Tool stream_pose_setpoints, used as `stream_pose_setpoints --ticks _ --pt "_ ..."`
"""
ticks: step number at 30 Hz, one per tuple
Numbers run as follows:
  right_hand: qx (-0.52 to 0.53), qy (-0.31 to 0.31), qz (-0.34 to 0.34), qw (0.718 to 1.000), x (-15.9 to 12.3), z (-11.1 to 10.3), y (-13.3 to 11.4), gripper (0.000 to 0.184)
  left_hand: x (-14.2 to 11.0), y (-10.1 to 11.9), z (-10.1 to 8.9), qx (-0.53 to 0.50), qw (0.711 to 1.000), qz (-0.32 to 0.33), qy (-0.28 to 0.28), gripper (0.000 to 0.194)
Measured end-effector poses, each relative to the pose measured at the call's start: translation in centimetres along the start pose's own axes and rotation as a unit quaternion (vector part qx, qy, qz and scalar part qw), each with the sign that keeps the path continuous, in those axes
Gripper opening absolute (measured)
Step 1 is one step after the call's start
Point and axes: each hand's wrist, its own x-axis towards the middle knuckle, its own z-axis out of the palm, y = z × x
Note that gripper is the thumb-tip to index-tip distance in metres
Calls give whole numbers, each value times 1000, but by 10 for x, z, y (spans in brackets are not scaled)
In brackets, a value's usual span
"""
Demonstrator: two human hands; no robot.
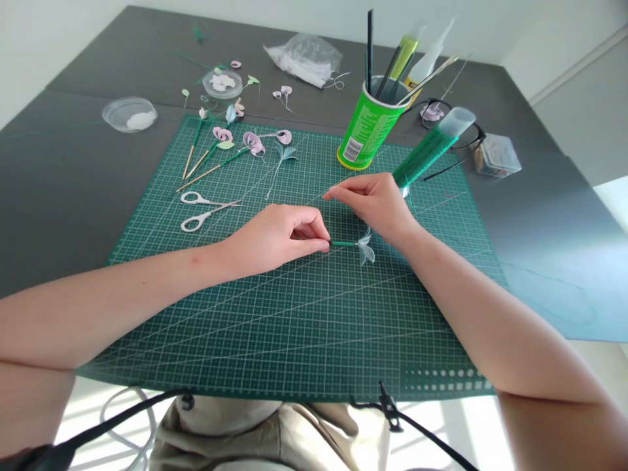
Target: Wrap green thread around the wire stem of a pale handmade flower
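Likely stem-handling step: left hand [287,239] pinches green stem [343,243] of pale blue flower [365,250], right of scissors [222,207]; right hand's [380,206] fingertips closed, contents unclear; next move probably needs steady stem.

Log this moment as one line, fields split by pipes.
left hand: pinching green flower stem | right hand: pinched closed, any held item unclear | scissors: lying on mat | green can: standing on mat

The tabletop [44,147] is dark grey. The can [377,124] is bright green; under it, the mat [294,327] is dark green with white grid lines. In front of the can, one flower [366,252] is pale blue with a green stem [343,244].
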Motion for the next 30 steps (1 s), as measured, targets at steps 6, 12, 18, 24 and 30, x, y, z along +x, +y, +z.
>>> stream_pose_setpoints --ticks 6,12,18,24,30 --pt "104 -6 72 992 1 -1 1 17 0 1 0 -15 1000 -14 10 4" --pt "145 -13 83 986 1 -3 -1 15 1 2 0 -22 999 -31 5 6" --pt "137 -8 77 988 1 -3 -1 16 4 -2 -1 -3 1000 -5 16 5" --pt "135 6 78 988 1 -3 -3 16 5 -9 0 -54 998 -14 1 7" --pt "141 4 76 987 1 -2 -1 14 5 -8 0 -33 999 1 13 10"
